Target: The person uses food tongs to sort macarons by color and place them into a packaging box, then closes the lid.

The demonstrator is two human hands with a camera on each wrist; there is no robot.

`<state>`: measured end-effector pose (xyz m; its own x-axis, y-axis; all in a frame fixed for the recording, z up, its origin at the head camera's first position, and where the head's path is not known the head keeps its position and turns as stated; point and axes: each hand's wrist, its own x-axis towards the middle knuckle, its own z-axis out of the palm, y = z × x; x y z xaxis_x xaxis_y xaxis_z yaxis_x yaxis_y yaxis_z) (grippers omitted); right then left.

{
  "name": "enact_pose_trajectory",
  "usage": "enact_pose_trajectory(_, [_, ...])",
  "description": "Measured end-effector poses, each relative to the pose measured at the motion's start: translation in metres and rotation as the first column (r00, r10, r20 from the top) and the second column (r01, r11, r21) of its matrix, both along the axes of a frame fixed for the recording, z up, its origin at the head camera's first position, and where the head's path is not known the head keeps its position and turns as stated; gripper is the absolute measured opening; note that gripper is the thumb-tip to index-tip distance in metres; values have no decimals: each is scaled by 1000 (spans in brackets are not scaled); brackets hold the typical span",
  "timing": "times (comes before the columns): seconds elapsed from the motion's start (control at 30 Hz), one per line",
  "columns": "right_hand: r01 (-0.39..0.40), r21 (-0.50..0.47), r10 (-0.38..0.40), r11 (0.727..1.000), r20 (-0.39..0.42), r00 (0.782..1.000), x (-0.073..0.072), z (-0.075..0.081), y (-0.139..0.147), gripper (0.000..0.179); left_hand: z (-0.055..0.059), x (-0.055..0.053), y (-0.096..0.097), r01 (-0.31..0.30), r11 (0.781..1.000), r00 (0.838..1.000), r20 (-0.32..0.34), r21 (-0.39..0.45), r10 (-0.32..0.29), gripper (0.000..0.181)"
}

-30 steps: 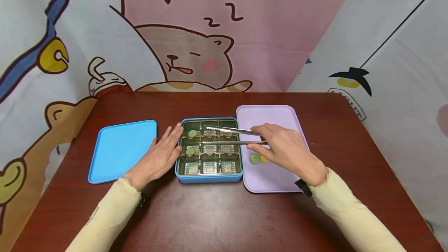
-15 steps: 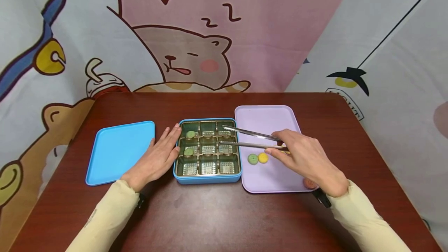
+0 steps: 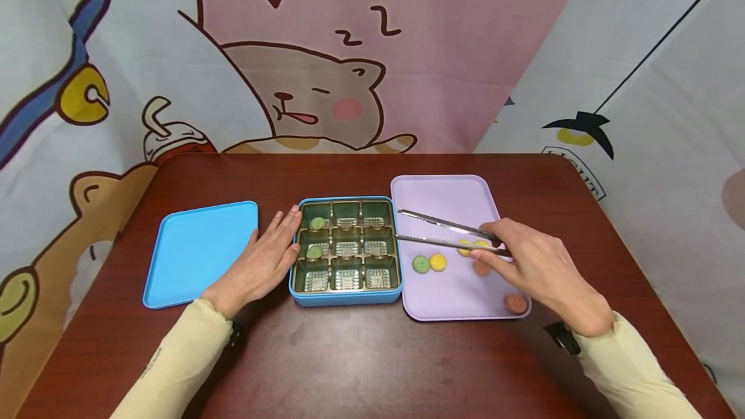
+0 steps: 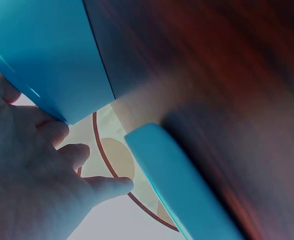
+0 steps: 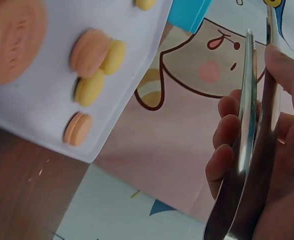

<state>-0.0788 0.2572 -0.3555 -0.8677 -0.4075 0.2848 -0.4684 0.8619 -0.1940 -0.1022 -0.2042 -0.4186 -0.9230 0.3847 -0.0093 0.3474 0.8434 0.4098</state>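
Observation:
My left hand (image 3: pixel 256 267) rests with extended fingers against the left side of a blue box (image 3: pixel 349 300). In the left wrist view its fingertips touch the blue wall (image 4: pixel 47 55). A gold insert divides the box into several compartments. One green macaron (image 3: pixel 317 223) lies in the far left compartment and another (image 3: pixel 313 252) in the middle left one. My right hand (image 3: pixel 544 267) grips metal tongs (image 3: pixel 448 242) above the lilac tray (image 3: pixel 442 196). Their tips are apart with nothing between them, near the box's right edge.
On the tray lie a green macaron (image 3: pixel 421 264), a yellow macaron (image 3: pixel 438 262) beside it, and more yellow and brownish-pink macarons, some partly behind the tongs. A brownish-pink macaron (image 3: pixel 515 304) sits at the near right corner. A blue lid (image 3: pixel 200 254) lies left of the box.
My right hand has drawn the tongs rightward from over the box to over the tray, uncovering more macarons. My left hand has stayed against the box.

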Motion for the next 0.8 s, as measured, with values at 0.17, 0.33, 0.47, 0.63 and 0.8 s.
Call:
enact_pose_trajectory(0.17, [34, 21, -35, 999, 51, 998, 3, -2, 10, 49, 0, 1, 0, -5, 1000, 1000, 5, -1, 5, 61])
enact_pose_trajectory(0.33, [33, 22, -34, 999, 54, 998, 5, -6, 22, 51, -1, 1, 0, -10, 1000, 1000, 10, 0, 10, 61])
enact_pose_trajectory(0.47, [22, 29, -24, 999, 59, 998, 6, -7, 30, 47, -1, 2, 1, -14, 1000, 1000, 16, 2, 14, 62])
enact_pose_trajectory(0.63, [13, 38, -15, 999, 59, 998, 8, -8, 38, 46, 0, 2, 2, -17, 1000, 1000, 16, 0, 17, 62])
enact_pose_trajectory(0.8, [4, 65, -7, 998, 52, 999, 8, -9, 44, 44, 1, 2, 3, -16, 1000, 1000, 8, -4, 16, 63])
